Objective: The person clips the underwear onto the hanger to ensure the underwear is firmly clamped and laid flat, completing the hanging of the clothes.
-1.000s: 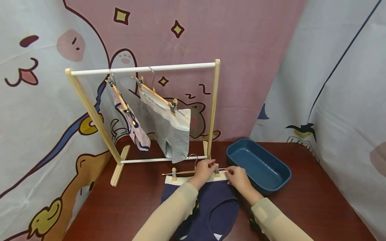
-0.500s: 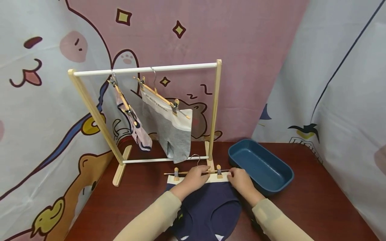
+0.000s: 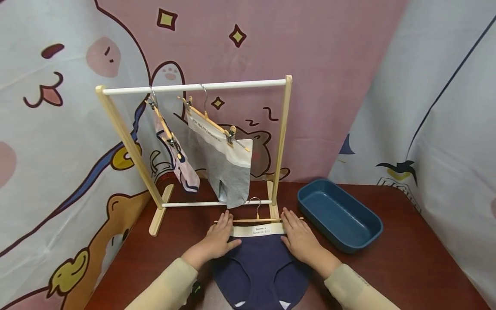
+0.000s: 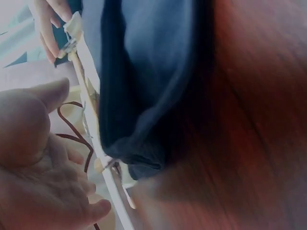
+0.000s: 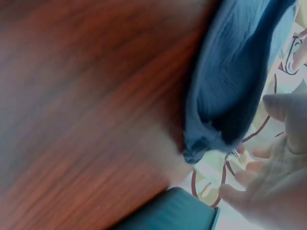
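Navy underpants [image 3: 261,262] with a cream waistband [image 3: 257,230] lie on the table below a wooden clip hanger [image 3: 248,221]. My left hand [image 3: 215,241] lies over the waistband's left end, fingers straight and thumb out to the side. Over the other end lies my right hand [image 3: 300,237], its fingers likewise extended. Both hands hide the hanger's clips in the head view. In the left wrist view my left hand [image 4: 43,158] is beside the hanger bar [image 4: 91,105]. The right wrist view shows my right hand [image 5: 273,163] near the navy cloth [image 5: 230,81].
Behind the hands stands a wooden rack with a white rail [image 3: 193,86]. Grey shorts [image 3: 228,172] and a pink garment [image 3: 180,165] hang from it on clip hangers. A blue basin [image 3: 341,215] sits at the right on the brown table [image 3: 399,258].
My left hand has moved left from the hanger's right part to its left end. The right hand has gone from fingering the waistband's right corner to lying flat over it. The view has shifted slightly.
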`<control>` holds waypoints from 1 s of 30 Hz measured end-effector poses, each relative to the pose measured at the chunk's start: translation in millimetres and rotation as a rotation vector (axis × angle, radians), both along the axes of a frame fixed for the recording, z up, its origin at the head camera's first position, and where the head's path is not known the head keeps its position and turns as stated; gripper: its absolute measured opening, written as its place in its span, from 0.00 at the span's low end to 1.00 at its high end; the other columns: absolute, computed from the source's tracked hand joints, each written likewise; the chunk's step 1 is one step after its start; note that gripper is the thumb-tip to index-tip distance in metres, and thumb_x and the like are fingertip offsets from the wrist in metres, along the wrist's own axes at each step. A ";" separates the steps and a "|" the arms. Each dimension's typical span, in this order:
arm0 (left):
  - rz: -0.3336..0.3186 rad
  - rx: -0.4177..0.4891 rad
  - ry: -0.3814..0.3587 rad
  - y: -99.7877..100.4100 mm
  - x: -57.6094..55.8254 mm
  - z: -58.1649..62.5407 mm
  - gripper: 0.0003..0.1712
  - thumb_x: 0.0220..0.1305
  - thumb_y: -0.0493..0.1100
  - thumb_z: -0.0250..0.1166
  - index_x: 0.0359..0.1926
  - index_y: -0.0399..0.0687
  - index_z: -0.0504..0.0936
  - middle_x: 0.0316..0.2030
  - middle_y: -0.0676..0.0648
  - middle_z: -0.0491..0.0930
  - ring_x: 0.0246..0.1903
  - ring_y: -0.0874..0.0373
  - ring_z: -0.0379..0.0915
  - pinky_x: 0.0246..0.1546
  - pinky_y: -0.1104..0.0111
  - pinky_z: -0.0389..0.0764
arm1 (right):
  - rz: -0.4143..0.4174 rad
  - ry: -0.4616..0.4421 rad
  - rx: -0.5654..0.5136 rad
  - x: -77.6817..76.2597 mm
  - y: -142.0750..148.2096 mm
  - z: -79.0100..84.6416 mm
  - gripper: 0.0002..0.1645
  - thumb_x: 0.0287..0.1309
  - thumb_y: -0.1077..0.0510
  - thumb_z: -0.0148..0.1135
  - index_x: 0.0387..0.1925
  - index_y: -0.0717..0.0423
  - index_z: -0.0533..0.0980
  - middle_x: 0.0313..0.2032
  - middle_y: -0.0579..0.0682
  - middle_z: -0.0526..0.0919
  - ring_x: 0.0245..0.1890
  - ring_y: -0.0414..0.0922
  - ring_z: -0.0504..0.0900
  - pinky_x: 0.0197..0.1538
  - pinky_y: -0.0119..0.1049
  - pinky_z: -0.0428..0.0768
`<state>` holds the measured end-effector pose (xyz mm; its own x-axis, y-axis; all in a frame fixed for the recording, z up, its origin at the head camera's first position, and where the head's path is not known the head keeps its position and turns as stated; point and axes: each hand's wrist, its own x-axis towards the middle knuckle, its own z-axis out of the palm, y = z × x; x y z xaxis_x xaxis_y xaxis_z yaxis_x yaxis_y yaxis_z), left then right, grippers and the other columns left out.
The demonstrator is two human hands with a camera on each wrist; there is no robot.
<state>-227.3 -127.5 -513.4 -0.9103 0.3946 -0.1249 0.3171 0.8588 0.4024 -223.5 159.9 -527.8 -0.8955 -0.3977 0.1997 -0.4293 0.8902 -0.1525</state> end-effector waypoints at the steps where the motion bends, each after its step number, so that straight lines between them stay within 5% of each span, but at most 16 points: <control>1: -0.010 -0.005 -0.002 -1.0 -0.3 -1.6 0.49 0.65 0.59 0.56 0.72 0.33 0.46 0.73 0.35 0.37 0.73 0.41 0.33 0.66 0.41 0.49 | -0.003 -0.032 0.007 0.8 -0.8 -1.2 0.42 0.60 0.50 0.60 0.69 0.64 0.56 0.72 0.59 0.53 0.70 0.57 0.56 0.65 0.57 0.61; 9: -0.042 -0.055 -0.047 1.8 -2.7 -7.3 0.47 0.67 0.62 0.51 0.72 0.34 0.47 0.74 0.37 0.35 0.73 0.43 0.36 0.66 0.43 0.49 | -0.052 -0.199 0.001 -0.4 -4.1 -4.0 0.48 0.61 0.41 0.57 0.70 0.64 0.52 0.73 0.59 0.47 0.70 0.56 0.56 0.66 0.59 0.58; 17: -0.030 -0.134 -0.072 3.9 -6.1 -12.3 0.48 0.66 0.65 0.50 0.72 0.36 0.48 0.74 0.38 0.34 0.73 0.44 0.39 0.67 0.45 0.49 | -0.055 -0.204 0.066 -6.9 -5.1 -3.2 0.50 0.59 0.37 0.57 0.70 0.65 0.54 0.73 0.59 0.48 0.69 0.57 0.58 0.66 0.59 0.56; 21: -0.017 -0.039 -0.079 0.6 -8.8 -11.6 0.46 0.66 0.63 0.51 0.71 0.35 0.52 0.74 0.38 0.37 0.73 0.43 0.39 0.66 0.43 0.49 | -0.079 -0.215 0.068 -9.6 -11.1 3.1 0.50 0.57 0.38 0.59 0.68 0.67 0.57 0.72 0.61 0.51 0.68 0.59 0.59 0.67 0.59 0.56; 26: 0.117 0.213 0.052 -15.9 -14.7 -7.8 0.33 0.65 0.52 0.59 0.65 0.37 0.67 0.70 0.35 0.54 0.67 0.38 0.56 0.60 0.41 0.60 | -0.118 -0.156 0.030 -15.3 -25.9 10.8 0.45 0.55 0.42 0.64 0.63 0.69 0.64 0.68 0.63 0.59 0.67 0.61 0.60 0.66 0.58 0.58; 30: 0.368 0.381 0.271 -43.3 -23.5 -1.1 0.22 0.63 0.41 0.61 0.57 0.39 0.75 0.55 0.37 0.75 0.53 0.43 0.73 0.52 0.50 0.72 | -0.088 -0.089 -0.026 -21.4 -40.0 16.0 0.38 0.53 0.46 0.66 0.59 0.65 0.70 0.63 0.62 0.68 0.63 0.59 0.66 0.63 0.56 0.64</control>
